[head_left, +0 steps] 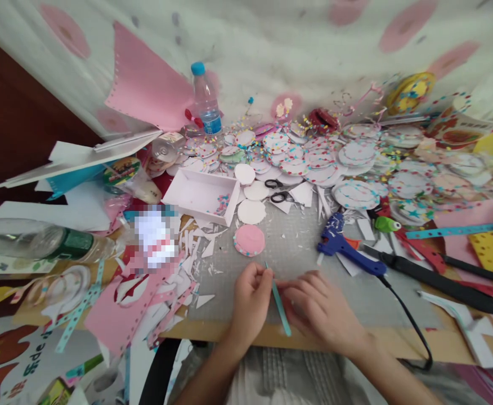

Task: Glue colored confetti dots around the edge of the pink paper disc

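Observation:
Over the front of the grey cutting mat (297,236), my left hand (250,301) is closed, thumb against curled fingers, pinching a narrow teal paper strip (281,314) near its upper end. My right hand (320,312) is beside the strip with fingers bent together, its fingertips reaching the strip close to my left thumb; its grip is partly hidden. The strip's lower end hangs free toward the table edge. Just beyond my left hand lies a pink disc (250,240) with coloured dots along its rim. White paper discs (251,211) line up behind it.
A white box (200,194) holds small coloured bits. Black-handled scissors (278,191) lie behind the discs. To the right are a blue glue gun (352,250) with its cord and a long black-handled tool (444,275). Decorated discs (288,152) pile up behind; paper scraps (196,247) and bottles (206,101) crowd the left.

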Demonstrator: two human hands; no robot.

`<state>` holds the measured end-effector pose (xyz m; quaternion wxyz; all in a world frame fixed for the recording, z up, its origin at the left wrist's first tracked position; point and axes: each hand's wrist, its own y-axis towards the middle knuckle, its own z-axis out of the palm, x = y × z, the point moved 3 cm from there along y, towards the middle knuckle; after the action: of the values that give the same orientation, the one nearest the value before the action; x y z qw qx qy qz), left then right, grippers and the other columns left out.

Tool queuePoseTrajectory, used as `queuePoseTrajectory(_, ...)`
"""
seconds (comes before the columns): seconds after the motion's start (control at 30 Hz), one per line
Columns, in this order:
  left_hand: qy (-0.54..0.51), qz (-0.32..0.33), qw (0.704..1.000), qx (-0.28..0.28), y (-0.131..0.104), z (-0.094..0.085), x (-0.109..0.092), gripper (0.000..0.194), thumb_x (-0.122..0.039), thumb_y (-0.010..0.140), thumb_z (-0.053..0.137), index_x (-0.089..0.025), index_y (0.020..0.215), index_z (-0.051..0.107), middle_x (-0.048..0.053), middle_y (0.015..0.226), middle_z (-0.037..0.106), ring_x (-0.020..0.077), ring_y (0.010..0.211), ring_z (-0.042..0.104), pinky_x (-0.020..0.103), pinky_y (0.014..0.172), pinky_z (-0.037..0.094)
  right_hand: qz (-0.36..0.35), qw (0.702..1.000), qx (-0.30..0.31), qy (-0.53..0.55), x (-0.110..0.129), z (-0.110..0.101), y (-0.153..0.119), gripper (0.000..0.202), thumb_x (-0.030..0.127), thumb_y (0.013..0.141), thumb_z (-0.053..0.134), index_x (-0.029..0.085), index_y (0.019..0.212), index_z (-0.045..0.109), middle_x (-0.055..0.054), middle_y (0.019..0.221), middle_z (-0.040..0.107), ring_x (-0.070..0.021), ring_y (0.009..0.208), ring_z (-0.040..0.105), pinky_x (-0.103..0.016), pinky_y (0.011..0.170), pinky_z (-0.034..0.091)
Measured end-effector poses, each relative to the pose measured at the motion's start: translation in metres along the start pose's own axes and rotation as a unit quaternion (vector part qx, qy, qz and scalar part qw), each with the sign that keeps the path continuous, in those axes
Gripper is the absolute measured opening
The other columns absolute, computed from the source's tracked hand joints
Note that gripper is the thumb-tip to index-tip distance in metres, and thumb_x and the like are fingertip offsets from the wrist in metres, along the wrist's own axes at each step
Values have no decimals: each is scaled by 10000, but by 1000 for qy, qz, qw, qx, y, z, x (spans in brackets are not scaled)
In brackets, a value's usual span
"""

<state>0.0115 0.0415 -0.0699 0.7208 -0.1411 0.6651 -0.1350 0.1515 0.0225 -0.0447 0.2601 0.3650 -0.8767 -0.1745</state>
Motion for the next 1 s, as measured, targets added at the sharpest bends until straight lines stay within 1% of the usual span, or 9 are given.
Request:
queuePoseTrajectory(0.13,25,26,999,-21,0,4,-10,304,-427,811,596,-189,664,478,-56,562,493,92,513,477,195,474,375,-67,997,-1,-38,3,8,20,185,59,883,394,179,904,533,-37,680,610,-186,634,512,-330,609,381)
queuePoseTrajectory(0.23,13,12,1000,-10,0,5,-17,332,-455,801,614,-192,659,470,-69,513,450,85,461,434,193,430,338,-102,993,-39,-52,-3,8,27,159,54,866,452,201,823,494,0,604,542,-167,577,442,-308,585,341)
queuePoseTrajectory(0.3,8,5,1000,8,-1,2,-21,304,-449,812,617,-190,703,502,-54,536,504,100,487,489,203,463,391,-107,991,-76,-27,-6,8,28,187,42,840,476,219,785,455,19,586,497,-156,565,406,-296,575,320)
queuePoseTrajectory(0.4,44,32,998,9,-5,-10,-22,202,-387,882,551,-187,858,573,28,791,671,153,692,634,273,671,518,-38,993,-102,43,-12,12,26,294,4,786,478,240,676,340,51,548,378,-145,546,347,-286,553,270)
queuePoseTrajectory(0.47,130,96,987,-17,-7,-24,-20,154,-314,921,493,-198,953,589,68,963,692,183,838,661,322,791,524,39,986,-121,105,-15,16,22,348,-20,748,467,238,653,254,63,545,294,-141,538,323,-286,540,242)
queuePoseTrajectory(0.6,369,291,883,0,-12,-42,-10,205,-138,859,517,-194,1039,598,108,1145,647,244,1093,584,412,972,444,163,942,-204,209,-24,24,14,322,-20,745,455,250,745,280,72,616,278,-122,532,313,-264,512,250)
queuePoseTrajectory(0.73,498,353,790,57,-9,-42,3,384,-122,813,534,-141,1195,555,161,1357,522,300,1288,436,481,1065,364,230,934,-138,234,-29,36,12,282,19,782,458,250,786,296,59,666,353,-118,558,362,-242,517,313)
queuePoseTrajectory(0.83,549,345,760,57,-6,-37,6,488,-181,811,556,-127,1293,505,166,1435,447,320,1363,344,521,1102,313,229,936,-74,258,-29,42,15,282,22,790,448,251,793,283,52,683,383,-121,578,383,-239,534,339)
queuePoseTrajectory(1.0,574,331,748,49,-3,-33,3,538,-295,809,586,-146,1319,504,172,1501,353,334,1392,304,554,1123,273,222,931,-37,288,-30,45,18,299,2,795,430,250,800,263,45,698,380,-125,604,375,-241,552,334)
